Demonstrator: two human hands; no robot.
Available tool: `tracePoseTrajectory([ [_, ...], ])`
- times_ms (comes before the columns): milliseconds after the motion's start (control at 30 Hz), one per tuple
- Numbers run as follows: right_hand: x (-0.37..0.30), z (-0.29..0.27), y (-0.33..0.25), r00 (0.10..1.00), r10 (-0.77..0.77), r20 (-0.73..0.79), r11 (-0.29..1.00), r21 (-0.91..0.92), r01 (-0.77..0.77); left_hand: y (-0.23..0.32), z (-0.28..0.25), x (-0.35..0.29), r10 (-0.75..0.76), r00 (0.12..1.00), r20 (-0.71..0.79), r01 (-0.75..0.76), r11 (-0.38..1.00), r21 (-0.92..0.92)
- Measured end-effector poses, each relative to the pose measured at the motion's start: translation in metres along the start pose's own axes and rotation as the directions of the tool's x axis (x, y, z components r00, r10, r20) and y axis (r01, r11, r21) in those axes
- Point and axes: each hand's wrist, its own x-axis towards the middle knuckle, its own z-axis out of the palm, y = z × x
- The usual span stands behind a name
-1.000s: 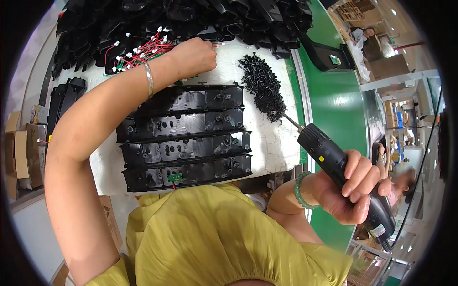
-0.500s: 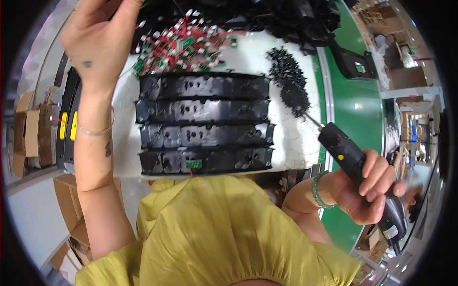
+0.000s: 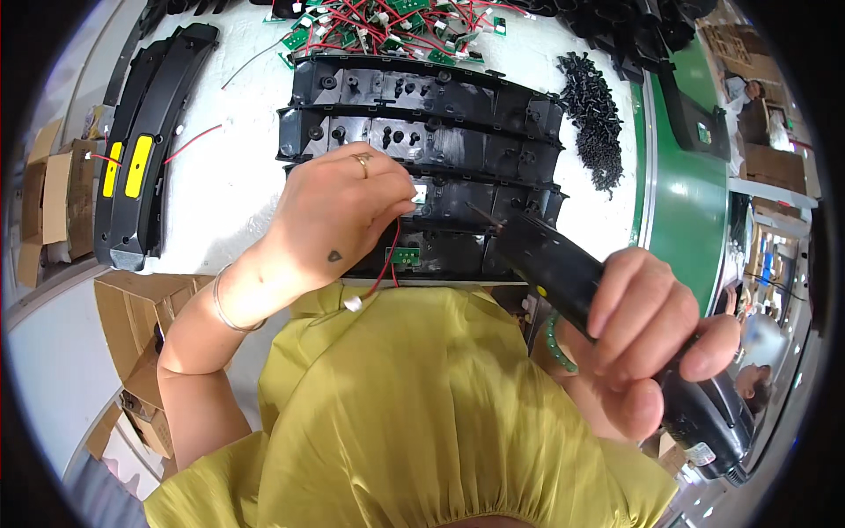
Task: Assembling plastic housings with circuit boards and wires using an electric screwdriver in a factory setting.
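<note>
Several curved black plastic housings (image 3: 493, 92) lie stacked in rows in front of me. My left hand (image 3: 339, 211) is over the left part of the second-nearest one, thumb and fingers pinched on a small circuit board (image 3: 421, 195), mostly hidden by the fingertips. A red wire with a white connector (image 3: 354, 304) hangs below this hand. Another green circuit board (image 3: 404, 256) sits in the nearest housing. My right hand (image 3: 647, 339) is wrapped round a black electric screwdriver (image 3: 554, 268), its bit pointing left above the second-nearest housing, near the left fingertips.
A pile of small black screws (image 3: 594, 119) lies right of the housings. Circuit boards with red wires (image 3: 396, 26) are heaped beyond them. Two black covers with yellow labels (image 3: 139, 167) lie at left. A green surface (image 3: 682, 194) runs along the right, cardboard boxes (image 3: 132, 326) stand lower left.
My left hand has come from the far wire heap to the second-nearest housing, now with a circuit board. My right hand has brought the screwdriver from the screw pile leftward over the housings.
</note>
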Motion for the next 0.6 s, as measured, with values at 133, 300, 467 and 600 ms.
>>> tracePoseTrajectory([
  [133,-0.003,0.003,0.004,0.998,0.033,0.056,0.996,-0.090,-0.028,0.007,0.003,0.002,-0.016,1.000,0.018,0.014,0.997,0.080],
  [300,-0.005,0.005,0.010,0.990,0.096,0.103,0.993,-0.082,-0.088,0.007,0.005,0.000,-0.019,0.996,0.090,0.004,0.987,0.160],
  [467,-0.004,0.006,0.015,0.984,0.132,0.119,0.989,-0.088,-0.122,0.005,0.006,-0.001,-0.028,0.990,0.135,0.012,0.993,0.122],
  [600,-0.004,0.009,0.017,0.980,0.165,0.112,0.982,-0.107,-0.153,0.005,0.004,0.000,-0.027,0.988,0.154,0.015,0.997,0.077],
])
